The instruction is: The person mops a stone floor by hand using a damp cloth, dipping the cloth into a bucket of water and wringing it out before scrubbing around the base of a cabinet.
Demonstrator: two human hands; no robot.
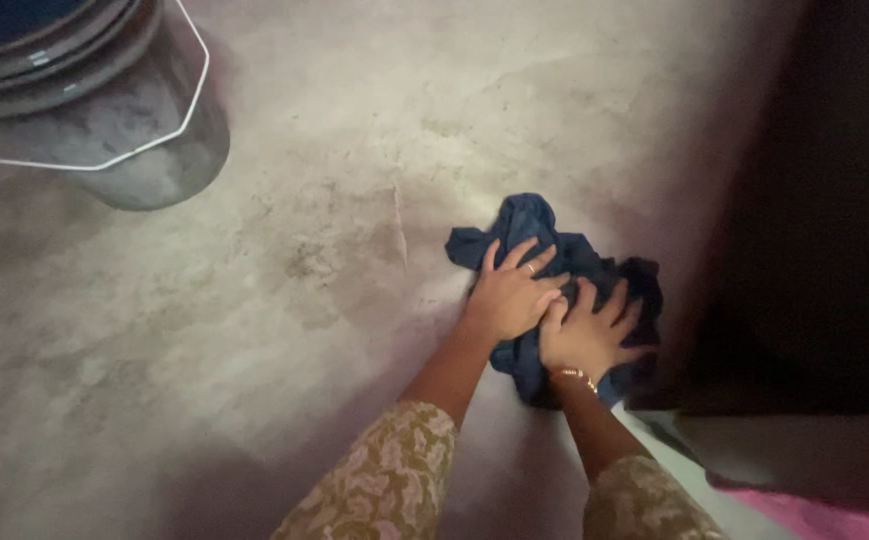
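Both my palms are flat on the crumpled dark blue cloth [545, 262], left hand [511, 295] and right hand [587, 335] side by side, fingers spread. It's bunched on the grey concrete floor [285, 300], well apart from the grey bucket [145, 150].

Both forearms bare from about mid-forearm down to the hands. Sleeves: loose fabric, olive-tan base with a pale cream floral or leaf print, same pattern on both arms. Left sleeve [380, 480] ends in a wide open cuff; right sleeve [645, 500] is cut off by the lower frame edge, so only its cuff end shows. Left hand [510, 295]: one thin ring [531, 268] on a finger, light metal, detail too small to tell. Right hand [587, 335]: slim gold-toned bangle [573, 376] at the wrist, looks beaded or textured. Light is dim, colours approximate.
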